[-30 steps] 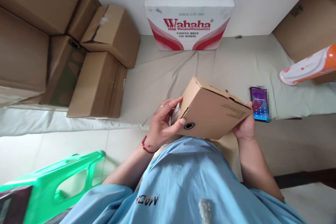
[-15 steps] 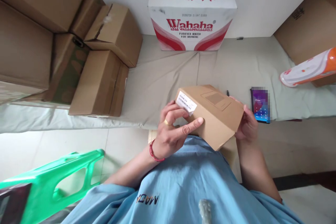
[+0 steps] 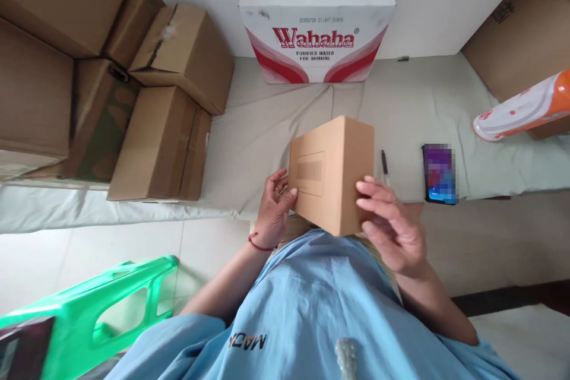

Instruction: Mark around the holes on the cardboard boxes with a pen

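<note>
A small brown cardboard box (image 3: 332, 166) is tilted up in front of my blue shirt, over the front edge of the covered surface. One broad side with a printed rectangle faces left, and a plain narrow side faces right. My left hand (image 3: 275, 205) grips its left edge, thumb on the printed side and the other fingers partly hidden behind. At the plain side, my right hand (image 3: 394, 225) has its fingers apart, with the fingertips at or just touching the cardboard. Past the box lies a black pen (image 3: 385, 163), and to its right a phone (image 3: 440, 173) with a lit screen.
Several cardboard boxes (image 3: 146, 142) are stacked at the left. A white and red Wahaha carton (image 3: 316, 35) stands at the back. On the right are an orange and white package (image 3: 519, 108) and a large carton (image 3: 521, 41). A green stool (image 3: 75, 314) stands at lower left.
The box has been turned, so its barcode label is out of sight and its printed side faces left. My left hand shifted to the left edge; my right hand loosened and its fingers spread.
</note>
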The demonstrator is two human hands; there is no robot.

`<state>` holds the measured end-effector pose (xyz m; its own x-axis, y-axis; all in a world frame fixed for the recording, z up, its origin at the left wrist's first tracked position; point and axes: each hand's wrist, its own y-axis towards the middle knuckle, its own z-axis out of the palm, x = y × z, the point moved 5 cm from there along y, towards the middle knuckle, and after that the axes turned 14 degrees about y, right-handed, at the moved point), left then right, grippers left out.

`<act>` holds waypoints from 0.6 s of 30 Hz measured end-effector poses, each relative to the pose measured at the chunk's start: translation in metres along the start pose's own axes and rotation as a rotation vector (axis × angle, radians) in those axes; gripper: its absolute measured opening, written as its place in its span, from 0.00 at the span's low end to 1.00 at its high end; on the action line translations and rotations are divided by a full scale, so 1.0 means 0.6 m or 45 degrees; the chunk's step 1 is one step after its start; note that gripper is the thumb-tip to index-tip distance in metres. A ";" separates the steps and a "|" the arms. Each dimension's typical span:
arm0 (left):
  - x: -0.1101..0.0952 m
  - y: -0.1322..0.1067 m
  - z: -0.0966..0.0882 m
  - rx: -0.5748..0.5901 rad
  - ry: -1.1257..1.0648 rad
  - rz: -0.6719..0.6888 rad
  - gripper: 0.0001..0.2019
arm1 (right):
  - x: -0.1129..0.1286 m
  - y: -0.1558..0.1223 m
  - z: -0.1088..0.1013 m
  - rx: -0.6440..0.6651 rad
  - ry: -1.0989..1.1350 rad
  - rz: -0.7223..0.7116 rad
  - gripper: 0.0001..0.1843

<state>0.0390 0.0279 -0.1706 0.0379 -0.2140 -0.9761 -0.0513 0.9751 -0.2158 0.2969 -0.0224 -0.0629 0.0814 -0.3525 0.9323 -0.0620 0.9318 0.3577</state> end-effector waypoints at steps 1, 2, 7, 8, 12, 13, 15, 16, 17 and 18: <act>0.008 0.003 0.001 0.017 -0.012 -0.036 0.33 | 0.009 -0.002 0.015 0.057 -0.063 -0.044 0.26; 0.017 0.005 0.002 0.045 -0.036 -0.078 0.34 | 0.015 -0.004 0.026 0.081 -0.104 -0.076 0.29; 0.029 0.013 -0.002 0.059 -0.135 -0.094 0.39 | 0.003 -0.011 0.033 -0.172 0.017 -0.025 0.42; 0.025 0.015 -0.004 0.047 -0.121 -0.055 0.41 | -0.006 -0.013 0.029 -0.197 0.038 0.017 0.43; 0.003 0.019 -0.007 -0.004 -0.039 0.134 0.43 | -0.046 -0.026 0.005 -0.266 0.109 0.163 0.37; -0.001 0.019 -0.006 -0.015 -0.019 0.175 0.42 | -0.056 -0.031 -0.002 -0.306 0.134 0.188 0.36; -0.006 0.017 -0.005 -0.047 0.022 0.252 0.39 | -0.076 -0.039 -0.011 -0.369 0.175 0.247 0.33; -0.007 0.016 -0.005 -0.074 0.044 0.295 0.38 | -0.086 -0.042 -0.013 -0.384 0.188 0.286 0.33; -0.007 0.014 -0.004 -0.108 0.062 0.340 0.36 | -0.095 -0.045 -0.014 -0.391 0.191 0.324 0.33; -0.006 0.013 -0.004 -0.142 0.072 0.381 0.35 | -0.104 -0.048 -0.015 -0.393 0.182 0.361 0.33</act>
<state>0.0362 0.0359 -0.1685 -0.0511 0.0754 -0.9958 -0.1612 0.9834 0.0827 0.3026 -0.0265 -0.1317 0.2421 -0.0837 0.9666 0.1965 0.9799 0.0357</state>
